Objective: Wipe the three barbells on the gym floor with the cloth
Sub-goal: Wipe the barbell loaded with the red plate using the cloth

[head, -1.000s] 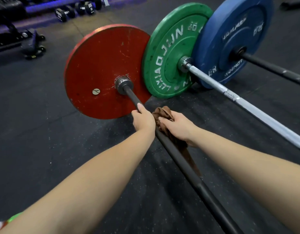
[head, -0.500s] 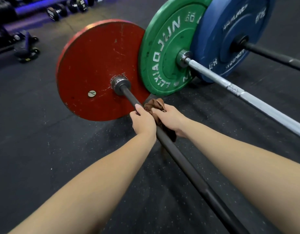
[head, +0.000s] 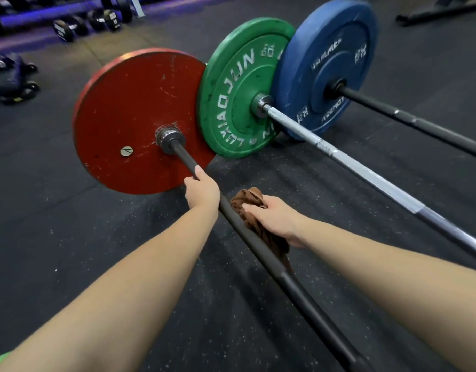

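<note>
Hands have parted since earlier: my left hand (head: 202,190) grips the bar (head: 298,287) near the red plate (head: 129,114), my right hand (head: 278,221) clutches the cloth (head: 247,198) farther back

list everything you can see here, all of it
red plate: 1, red, on the nearest bar, left
green plate: 1, green, on the middle bar
blue plate: 1, blue, on the farthest bar, right
near black bar: 1, black, runs from the red plate toward the bottom edge
silver bar: 1, silver, middle
far black bar: 1, black, right
cloth: 1, brown, bunched against the near black bar
dumbbells: several, black, top left
wheeled stand: 1, dark, far left
floor: 1, black, speckled
left hand: 1, grips the near black bar by the red plate
right hand: 1, fingers hold the cloth on that bar
</note>
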Tool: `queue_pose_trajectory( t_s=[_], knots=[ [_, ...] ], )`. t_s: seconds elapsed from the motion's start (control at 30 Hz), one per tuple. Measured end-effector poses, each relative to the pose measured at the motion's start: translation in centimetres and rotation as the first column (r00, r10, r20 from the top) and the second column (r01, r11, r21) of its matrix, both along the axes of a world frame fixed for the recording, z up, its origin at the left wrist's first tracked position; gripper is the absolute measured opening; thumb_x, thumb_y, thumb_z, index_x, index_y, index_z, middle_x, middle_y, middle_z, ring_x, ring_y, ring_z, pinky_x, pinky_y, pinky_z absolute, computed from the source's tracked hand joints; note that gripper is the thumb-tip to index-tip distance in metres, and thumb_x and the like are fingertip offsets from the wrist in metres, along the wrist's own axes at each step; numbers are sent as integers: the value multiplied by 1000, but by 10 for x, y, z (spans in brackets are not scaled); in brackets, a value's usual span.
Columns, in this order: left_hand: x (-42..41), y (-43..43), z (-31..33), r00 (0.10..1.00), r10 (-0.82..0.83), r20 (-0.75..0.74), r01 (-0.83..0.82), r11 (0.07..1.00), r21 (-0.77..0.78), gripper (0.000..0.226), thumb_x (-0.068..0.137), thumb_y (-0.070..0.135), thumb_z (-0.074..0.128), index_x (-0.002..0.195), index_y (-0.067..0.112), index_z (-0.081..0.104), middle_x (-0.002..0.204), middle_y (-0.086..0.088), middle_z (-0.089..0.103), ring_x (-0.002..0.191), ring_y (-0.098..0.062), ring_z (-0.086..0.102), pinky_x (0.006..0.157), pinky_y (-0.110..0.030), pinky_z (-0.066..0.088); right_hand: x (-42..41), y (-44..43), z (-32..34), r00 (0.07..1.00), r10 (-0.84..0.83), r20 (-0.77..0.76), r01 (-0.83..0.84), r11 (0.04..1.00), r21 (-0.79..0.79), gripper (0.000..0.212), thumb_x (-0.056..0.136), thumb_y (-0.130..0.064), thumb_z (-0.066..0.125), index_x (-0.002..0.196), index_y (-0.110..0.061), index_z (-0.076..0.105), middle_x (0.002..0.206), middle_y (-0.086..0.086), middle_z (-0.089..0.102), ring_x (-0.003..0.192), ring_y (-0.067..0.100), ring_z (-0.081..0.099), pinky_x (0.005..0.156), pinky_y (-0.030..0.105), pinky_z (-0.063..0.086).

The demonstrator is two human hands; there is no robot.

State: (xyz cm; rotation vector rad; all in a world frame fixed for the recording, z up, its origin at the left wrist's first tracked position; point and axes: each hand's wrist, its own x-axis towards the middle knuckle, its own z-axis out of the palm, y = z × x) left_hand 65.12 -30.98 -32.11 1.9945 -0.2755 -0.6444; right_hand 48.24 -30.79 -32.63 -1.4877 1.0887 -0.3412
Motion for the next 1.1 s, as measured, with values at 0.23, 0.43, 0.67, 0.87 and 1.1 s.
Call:
queue_pose_trajectory(
  t_s=[0.23, 0.43, 0.67, 0.87, 1.1],
  knots=[
    [5, -7, -16, 997, 17, 74, -14, 999, -39, 52, 110, 49, 28, 131, 7, 49, 131, -16, 59, 113, -35, 56, 86, -37, 39, 47, -29, 8, 1000, -7, 8, 8, 995, -102, 19, 96, -40, 60, 109, -32, 72, 99, -8, 75, 98, 15, 68, 94, 35, 54],
    [10, -10, -27, 999, 11, 35, -9, 998, -65, 49, 109, 50, 27, 129, 11, 48, 120, -11, 61, 97, -26, 53, 80, -35, 38, 77, -46, 3, 998, -27, 58, 33, 994, -101, 19, 99, -37, 58, 109, -30, 72, 98, -7, 74, 97, 14, 67, 87, 32, 52],
    [4, -6, -14, 999, 22, 31, -22, 1000, -22, 54, 110, 49, 25, 136, 7, 46, 133, -14, 57, 110, -32, 54, 84, -35, 33, 52, -23, 6, 1000, 13, 3, -13, 978, -207, 26, 101, -34, 54, 122, -29, 68, 103, -6, 75, 101, 18, 67, 96, 36, 51],
    [-18, 13, -4, 991, 17, 134, -20, 1000, 24, 45, 108, 38, 41, 143, 10, 40, 147, -13, 33, 133, -34, 39, 101, -44, 35, -8, 17, 9, 998, 14, -69, -30, 972, -234, 15, 102, -35, 55, 108, -30, 67, 92, -12, 72, 86, 6, 63, 79, 23, 46],
    [-71, 35, -1, 999, -19, 29, 20, 999, -46, 58, 109, 30, 38, 161, 15, 17, 155, -13, 26, 133, -35, 41, 95, -39, 32, -41, 40, 16, 984, 73, -165, -121, 946, -302, 22, 102, -33, 50, 82, -25, 54, 71, -12, 66, 69, 9, 57, 75, 30, 46]
  ],
)
